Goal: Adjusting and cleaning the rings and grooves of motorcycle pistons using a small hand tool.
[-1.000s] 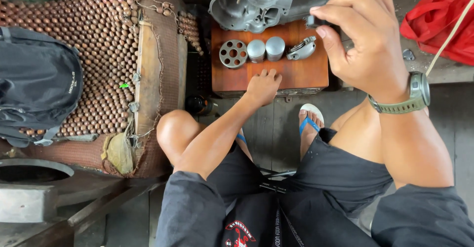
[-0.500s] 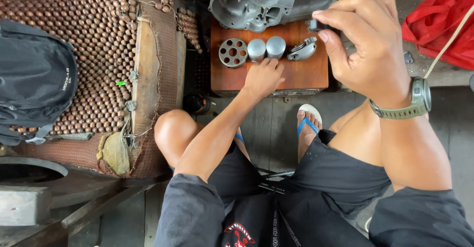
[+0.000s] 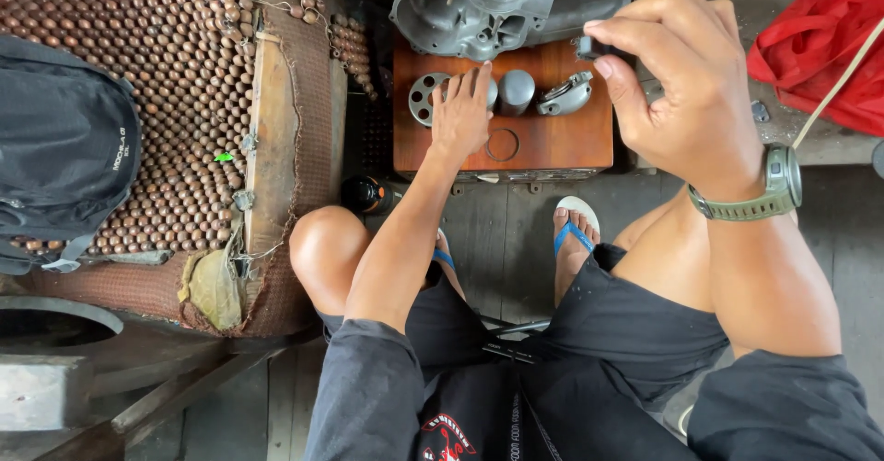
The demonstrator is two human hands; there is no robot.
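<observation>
- Left hand (image 3: pixel 460 111) has moved fwd over the last sec: was back near the front edge of the wooden worktop (image 3: pixel 552 143), now up in the parts row, fingers spread flat over the left metal cylinder (image 3: pixel 486 93) and the edge of the round perforated disc (image 3: pixel 425 97). Touching, not clenched; can't tell if it's actually gripping anything yet.
- Right hand (image 3: pixel 686 83) roughly same place as before, raised above the worktop's right side. Thumb + fingertips pinched on a small dark part (image 3: pixel 594 48). Grasp unchanged.
- Second cylinder (image 3: pixel 516 91) and curved metal bracket (image 3: pixel 566 94) untouched, same spots, just right of left hand.
- Grey engine casing (image 3: pixel 497 5) at far end of worktop, not moved.
- Ring mark on the wood near left wrist, bare.
- Read: left hand now at the cylinder/disc, looks like a pick, while the right keeps its small part ready near the casing. Judgement only.
- Around: beaded seat cover (image 3: pixel 184 102) w/ black backpack (image 3: pixel 60 157) to the left, red bag (image 3: pixel 820 56) to the right.
</observation>
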